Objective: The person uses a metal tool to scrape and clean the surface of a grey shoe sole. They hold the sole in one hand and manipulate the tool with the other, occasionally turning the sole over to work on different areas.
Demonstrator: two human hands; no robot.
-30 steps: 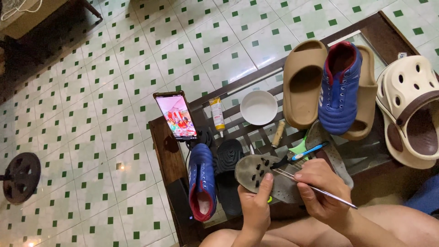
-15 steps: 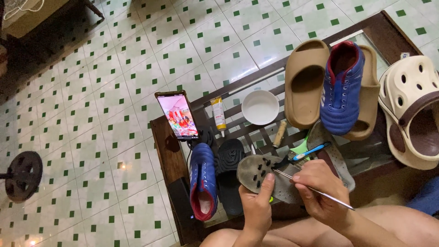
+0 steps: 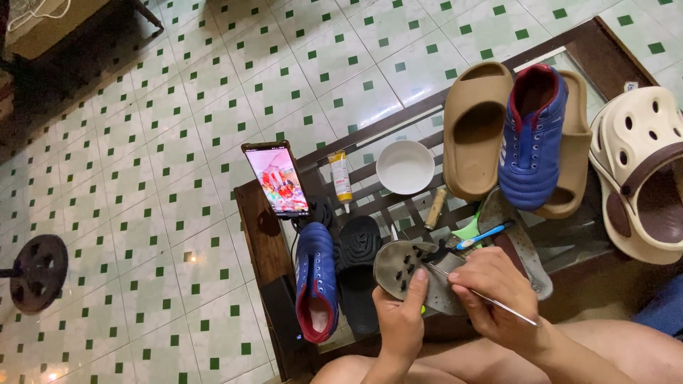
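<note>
A grey studded shoe sole [image 3: 413,274] lay stud-side up at the near edge of the glass surface [image 3: 398,131], gripped by the left hand [image 3: 400,320] with its thumb pressed on top to steady it. The right hand [image 3: 491,291] pinched a thin metal pick [image 3: 484,295], its tip resting on the sole. A blue shoe [image 3: 316,281] and a black sole [image 3: 358,274] lay just left; beyond stood a white bowl [image 3: 405,166], a glue tube [image 3: 341,176] and a propped phone [image 3: 276,179].
</note>
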